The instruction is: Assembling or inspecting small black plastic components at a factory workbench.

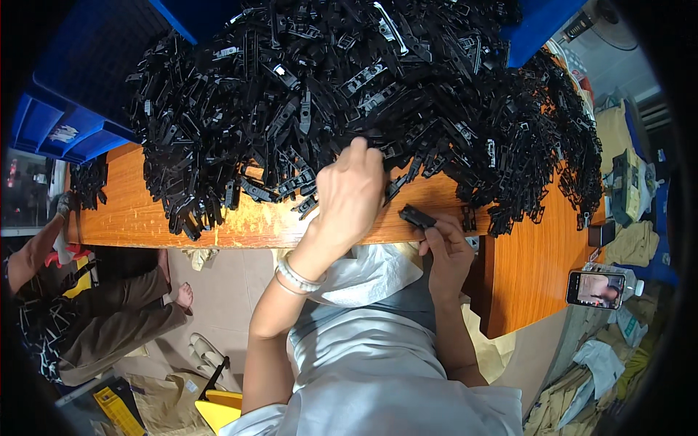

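Note:
A great heap of small black plastic parts (305, 109) covers the wooden table (254, 224). My left hand (352, 190), with a pale bracelet at the wrist, reaches into the near edge of the heap. Its fingers are bent down among the parts, and their tips are hidden, so what they grip cannot be made out. Closer to the table's front edge, my right hand (447, 254) pinches one black plastic part (417, 217) between thumb and fingers, apart from the heap. A whitish plastic bag (371, 276) lies over my lap below the table edge.
Blue crates (69, 127) stand at the left and behind the heap. A phone (595, 289) leans against a clear bottle (631, 285) on the right. Another person's arm (40, 247) reaches to the table's left end. Sacks (582, 378) lie at lower right.

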A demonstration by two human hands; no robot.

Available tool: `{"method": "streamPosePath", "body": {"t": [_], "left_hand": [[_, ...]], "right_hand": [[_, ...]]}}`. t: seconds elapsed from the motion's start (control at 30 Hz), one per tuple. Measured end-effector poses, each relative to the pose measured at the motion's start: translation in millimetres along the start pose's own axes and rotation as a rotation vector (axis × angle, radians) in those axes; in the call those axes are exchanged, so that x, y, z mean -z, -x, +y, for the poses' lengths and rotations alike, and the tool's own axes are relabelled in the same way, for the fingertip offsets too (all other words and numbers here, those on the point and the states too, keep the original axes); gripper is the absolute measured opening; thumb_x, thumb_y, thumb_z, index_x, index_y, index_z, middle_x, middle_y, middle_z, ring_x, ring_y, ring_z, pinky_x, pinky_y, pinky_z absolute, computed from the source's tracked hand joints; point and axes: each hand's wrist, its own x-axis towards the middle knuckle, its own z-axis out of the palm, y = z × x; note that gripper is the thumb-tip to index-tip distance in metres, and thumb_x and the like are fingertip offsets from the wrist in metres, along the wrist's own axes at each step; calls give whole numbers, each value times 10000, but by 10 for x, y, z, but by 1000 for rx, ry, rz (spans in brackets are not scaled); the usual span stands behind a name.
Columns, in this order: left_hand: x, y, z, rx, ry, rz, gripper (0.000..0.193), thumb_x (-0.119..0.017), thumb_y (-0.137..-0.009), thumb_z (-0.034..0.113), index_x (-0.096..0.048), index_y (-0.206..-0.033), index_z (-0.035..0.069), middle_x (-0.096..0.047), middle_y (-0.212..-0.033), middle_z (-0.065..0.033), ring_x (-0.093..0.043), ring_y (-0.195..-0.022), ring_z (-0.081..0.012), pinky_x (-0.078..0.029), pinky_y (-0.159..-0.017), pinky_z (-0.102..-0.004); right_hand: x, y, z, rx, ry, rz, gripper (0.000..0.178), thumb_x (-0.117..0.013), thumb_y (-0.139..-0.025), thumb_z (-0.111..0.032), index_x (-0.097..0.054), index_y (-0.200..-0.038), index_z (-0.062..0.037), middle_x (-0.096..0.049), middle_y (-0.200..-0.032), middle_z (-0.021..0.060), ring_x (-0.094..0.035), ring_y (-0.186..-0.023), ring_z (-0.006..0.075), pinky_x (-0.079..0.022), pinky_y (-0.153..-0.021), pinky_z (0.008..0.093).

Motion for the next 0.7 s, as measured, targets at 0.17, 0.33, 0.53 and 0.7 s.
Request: {"method": "streamPosePath", "body": {"t": [0.17, 0.33, 0.53, 0.7], "left_hand": [[-42, 353, -19, 293, 520, 296, 128, -635, -720, -48, -574, -831, -28, -548, -661, -82, -504, -477, -108, -405, -450, -220], [-75, 520, 15, 621, 999, 424, 67, -605, -771, -51, -597, -836, -37, -624, -688, -43, -518, -514, -45, -408, -450, -181], [71, 639, -41, 567, 1208, 136, 80, -563, -810, -36, -634, -845, -47, -653, -687, -65, -567, -545, -48, -429, -449, -153], [87, 685, -56, 486, 1153, 30, 86, -563, -781, -41, -648, -792, -40, -651, -679, -51, -533, -511, -34, -402, -443, -161]], "right_hand": [[-29, -72, 0, 138, 147, -46, 118, -551, -813, 21, -598, -899, 88, -538, -995, 106, -496, -601, 79, -414, -561, 196], [-141, -133, -111, -9, 38, -36, 128, -554, -827, -16, -604, -900, 77, -589, -850, 101, -486, -579, 81, -381, -522, 187], [-286, -180, -277, -181, -210, -198, 118, -562, -822, -48, -622, -831, 52, -587, -686, 55, -457, -526, 73, -361, -506, 184], [-348, -159, -411, -174, -2, -225, 92, -572, -800, -3, -614, -788, 79, -580, -712, 84, -522, -537, 104, -386, -506, 196]]}}
